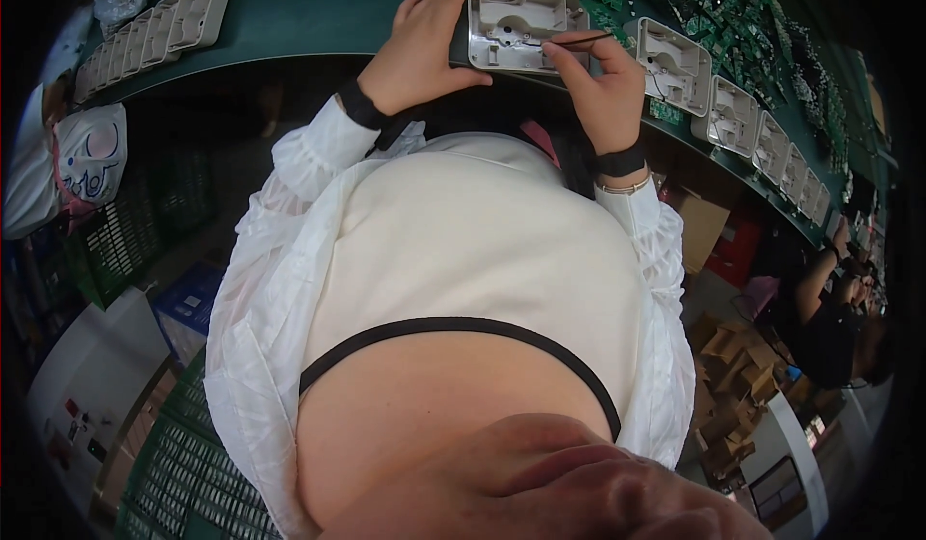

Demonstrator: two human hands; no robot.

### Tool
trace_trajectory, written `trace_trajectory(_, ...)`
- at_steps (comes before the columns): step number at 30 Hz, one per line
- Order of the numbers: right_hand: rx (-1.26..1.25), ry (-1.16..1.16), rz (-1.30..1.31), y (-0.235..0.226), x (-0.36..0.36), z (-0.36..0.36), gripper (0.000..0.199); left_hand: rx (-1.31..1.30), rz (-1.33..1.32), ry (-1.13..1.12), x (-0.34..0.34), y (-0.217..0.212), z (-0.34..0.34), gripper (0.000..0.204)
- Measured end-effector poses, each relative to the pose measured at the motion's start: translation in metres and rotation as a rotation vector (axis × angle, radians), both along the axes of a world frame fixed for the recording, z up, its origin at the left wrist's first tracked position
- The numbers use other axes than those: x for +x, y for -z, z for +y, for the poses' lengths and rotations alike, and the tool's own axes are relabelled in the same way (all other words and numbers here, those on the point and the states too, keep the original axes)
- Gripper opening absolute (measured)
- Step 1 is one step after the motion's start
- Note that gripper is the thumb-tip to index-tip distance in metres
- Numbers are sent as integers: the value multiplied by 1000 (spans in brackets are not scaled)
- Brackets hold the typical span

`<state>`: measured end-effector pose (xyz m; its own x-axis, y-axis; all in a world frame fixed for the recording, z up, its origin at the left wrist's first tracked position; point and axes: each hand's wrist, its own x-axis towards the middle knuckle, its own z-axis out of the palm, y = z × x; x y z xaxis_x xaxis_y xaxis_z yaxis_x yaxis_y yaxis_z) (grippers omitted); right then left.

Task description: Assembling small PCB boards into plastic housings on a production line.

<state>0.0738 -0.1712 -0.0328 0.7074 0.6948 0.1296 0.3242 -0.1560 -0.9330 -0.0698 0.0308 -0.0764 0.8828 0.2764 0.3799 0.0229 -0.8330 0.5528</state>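
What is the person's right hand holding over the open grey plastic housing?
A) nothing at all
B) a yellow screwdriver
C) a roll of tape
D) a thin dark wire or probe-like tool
D: the right hand pinches a thin dark wire-like tool whose tip reaches over the grey housing, which the left hand steadies on the green table.

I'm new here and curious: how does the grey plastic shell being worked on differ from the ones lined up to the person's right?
The grey shell in front is gripped by the left hand, while the right hand puts a thin black tool into it; the row of shells lies untouched. It lies alone, whereas those sit side by side in a line. Both are grey, open side up, on the green table.
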Motion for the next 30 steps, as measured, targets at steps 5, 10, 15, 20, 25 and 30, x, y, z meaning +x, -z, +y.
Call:
trace_trajectory(5, -71, -33, -165, 1, 3, 5, 15, 135, -415, 188, 16, 9, 7, 117)
trace_trajectory(10, -64, -47, -172, 1, 4, 4, 16, -36, -159, 132, 6, -1, -3, 114)
trace_trajectory(15, -68, -24, -135, -1, 1, 4, 15, 74, -49, 32, 4, -14, -11, 111)
trace_trajectory(20, -123, -6, -736, -7, 3, 1, 12, -192, 62, 124, 2, -43, -17, 111)
trace_trajectory(25, -31, 9, -713, -3, -4, 4, 12, -239, -190, 216, 15, -17, -16, 103)
trace_trajectory(30, 2, 10, -811, 0, -11, 4, 14, -648, -232, 319, 9, -18, -33, 104)
